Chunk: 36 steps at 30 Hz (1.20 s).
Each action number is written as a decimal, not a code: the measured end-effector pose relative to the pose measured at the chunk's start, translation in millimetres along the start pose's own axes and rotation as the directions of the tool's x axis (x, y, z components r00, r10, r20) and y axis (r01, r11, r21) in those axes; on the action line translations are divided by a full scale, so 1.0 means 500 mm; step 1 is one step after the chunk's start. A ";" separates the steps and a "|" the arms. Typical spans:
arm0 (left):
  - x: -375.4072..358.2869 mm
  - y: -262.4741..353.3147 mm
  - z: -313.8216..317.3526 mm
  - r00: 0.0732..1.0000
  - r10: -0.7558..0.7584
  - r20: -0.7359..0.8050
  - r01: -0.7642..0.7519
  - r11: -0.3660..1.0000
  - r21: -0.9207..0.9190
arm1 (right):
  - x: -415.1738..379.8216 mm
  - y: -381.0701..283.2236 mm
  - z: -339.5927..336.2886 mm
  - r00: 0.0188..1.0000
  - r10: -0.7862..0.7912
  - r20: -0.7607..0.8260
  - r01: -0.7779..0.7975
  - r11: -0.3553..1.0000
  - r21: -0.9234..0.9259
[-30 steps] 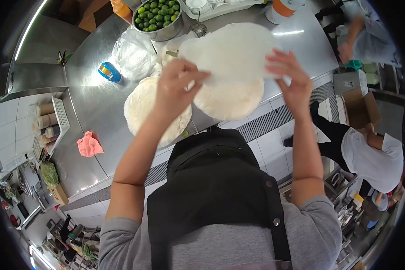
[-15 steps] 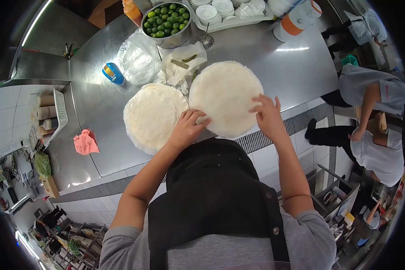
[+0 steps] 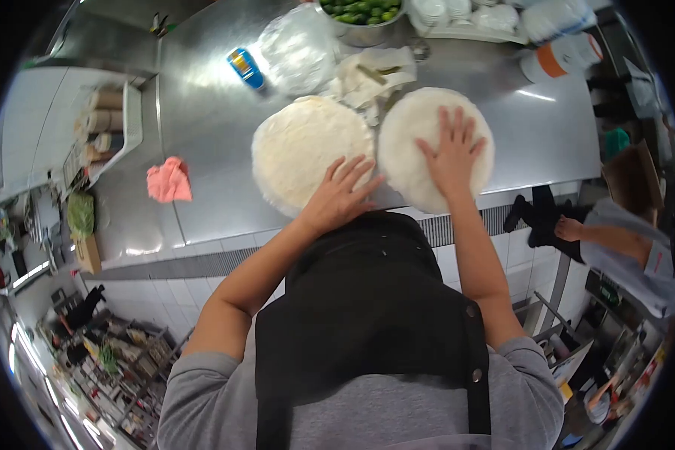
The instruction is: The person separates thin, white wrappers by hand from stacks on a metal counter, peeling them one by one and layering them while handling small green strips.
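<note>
Two large, pale rounds that look like stacked thin flatbreads lie side by side on the steel table. My right hand (image 3: 456,156) is flat with fingers spread on top of the right flatbread round (image 3: 406,146). Over the lower right edge of the left flatbread round (image 3: 304,150) rests my left hand (image 3: 342,196), its fingers apart and holding nothing. Just behind the two rounds is a crumpled cream cloth or paper (image 3: 352,84) with greenish strips on it.
A clear plastic bag (image 3: 296,49) and a blue packet (image 3: 245,67) lie behind the left round. At the back stand a bowl of limes (image 3: 361,34) and a tray of white dishes (image 3: 465,31). A pink cloth (image 3: 169,180) lies left. A co-worker (image 3: 622,247) stands at right.
My right hand has moved from the right round's edge onto its middle and flattened. My left hand has spread its fingers, off the right round's edge. The view has shifted.
</note>
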<state>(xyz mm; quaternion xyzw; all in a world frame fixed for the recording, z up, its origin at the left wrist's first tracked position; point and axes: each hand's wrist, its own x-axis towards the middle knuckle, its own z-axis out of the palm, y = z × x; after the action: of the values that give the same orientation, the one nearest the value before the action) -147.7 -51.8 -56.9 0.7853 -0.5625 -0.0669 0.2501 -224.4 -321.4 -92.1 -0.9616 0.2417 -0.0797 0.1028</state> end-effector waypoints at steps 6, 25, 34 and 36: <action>-0.182 -0.164 -0.029 0.846 -0.448 -0.290 0.484 0.873 0.061 | 0.003 0.010 0.004 1.000 0.000 0.008 0.001 0.995 -0.096; -0.193 -0.300 -0.143 0.423 -0.890 0.169 0.799 0.279 -0.533 | -0.009 -0.192 0.041 0.998 -0.012 -0.069 0.030 0.961 0.275; -0.124 -0.192 -0.236 0.654 -0.673 0.344 0.363 -0.119 -0.924 | -0.016 -0.431 -0.061 0.909 -0.395 0.135 0.082 0.487 0.869; -0.097 -0.171 -0.237 0.689 -0.658 0.303 0.271 -0.154 -0.950 | -0.013 -0.451 -0.079 0.945 -0.276 0.175 -0.064 0.368 0.927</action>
<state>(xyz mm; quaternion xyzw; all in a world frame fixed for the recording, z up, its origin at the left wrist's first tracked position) -46.8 50.9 -2.8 0.5472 0.0122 -0.3939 0.7384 -136.7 -130.1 -1.4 -0.7523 0.0736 -0.0596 0.6520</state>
